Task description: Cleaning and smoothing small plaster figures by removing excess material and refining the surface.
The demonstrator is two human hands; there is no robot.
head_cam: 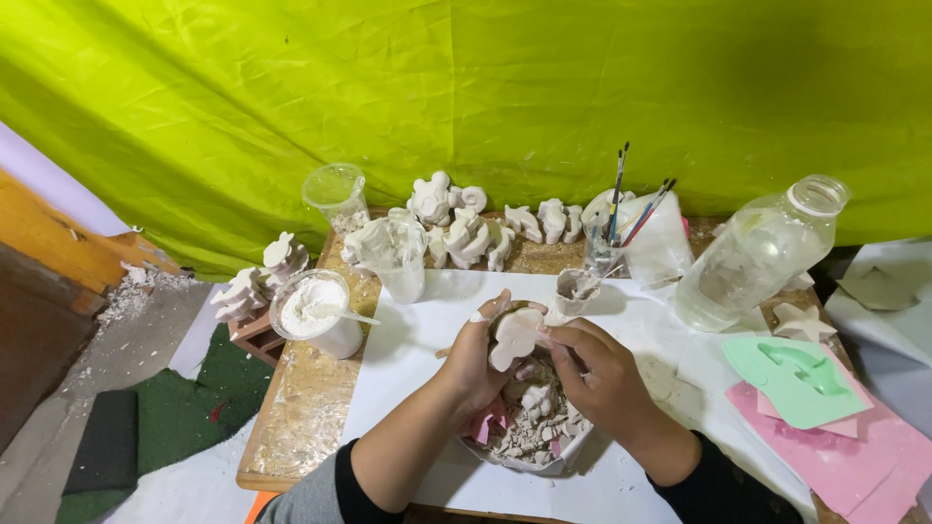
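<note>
My left hand and my right hand both grip a small white plaster figure, held up between them over a shallow bowl full of broken plaster scraps and some pink bits. The left hand cups the figure from the left. My right fingers pinch its right edge. Both wrists end in dark sleeves.
Several white plaster figurines line the back of the table. A tub of white powder, clear cups, a brush holder, a big clear jar, and green and pink moulds stand around.
</note>
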